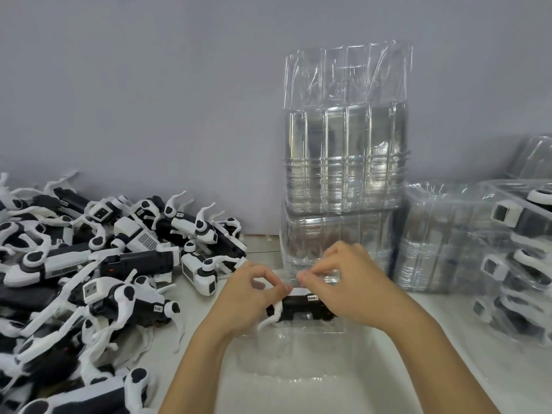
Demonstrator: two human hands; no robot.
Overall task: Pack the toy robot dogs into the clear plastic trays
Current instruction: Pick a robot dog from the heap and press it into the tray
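1. A big heap of black-and-white toy robot dogs (89, 264) fills the left side of the white table (313, 392), reaching from the near edge back to the grey wall (149, 100)
2. Far centre, a tall stack of empty clear trays (345, 162) stands just behind the hands, wrapped in a loose plastic bag (348, 73) open at the top; a lower stack of trays (442, 237) sits to its right
3. At the right edge, packed trays (519, 264) with dogs inside are piled up, cut off by the frame and blurred
4. One toy dog (298, 307) lies on its side near centre, in a clear plastic tray (298, 348) on the table between the two hands; the tray's outline is faint and hard to trace, so exactly which compartment holds the dog cannot be told
5. The left hand (254, 294) is curled at the dog's left end, thumb and forefinger pinched together above it, with a white leg sticking out beneath; what the pinch holds is unclear
6. The right hand (349, 282) arches over the dog's right end, fingertips pinching at clear plastic above the body, and it hides that end of the toy
7. Both forearms come in from the near edge, converging on the tray
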